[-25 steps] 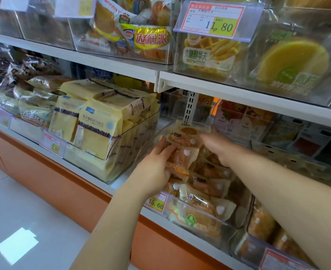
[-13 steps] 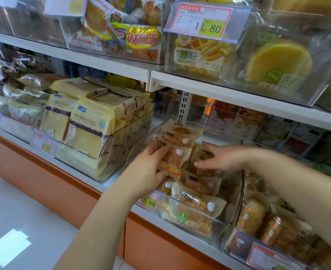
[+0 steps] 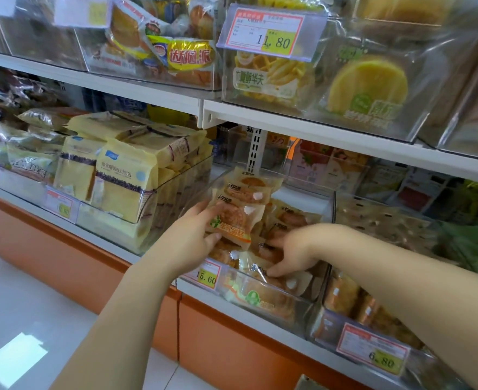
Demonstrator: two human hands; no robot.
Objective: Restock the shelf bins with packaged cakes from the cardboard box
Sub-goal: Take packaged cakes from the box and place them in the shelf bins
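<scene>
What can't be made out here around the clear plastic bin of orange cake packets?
All in the head view:
1. Small print on the red-and-white price tag: blurred.
2. The cake packets beneath the right hand: covered by it.
3. The orange-printed cake packet: label partly covered by the left hand gripping it.
4. A tan corner at the bottom edge: cut off, unidentifiable.

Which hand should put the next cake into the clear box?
Left, probably. The left hand grips a stack of cake packs right at the clear bin. The right hand carries nothing; its fingers are spread on the loose packs lying in the bin, likely making room.
</scene>
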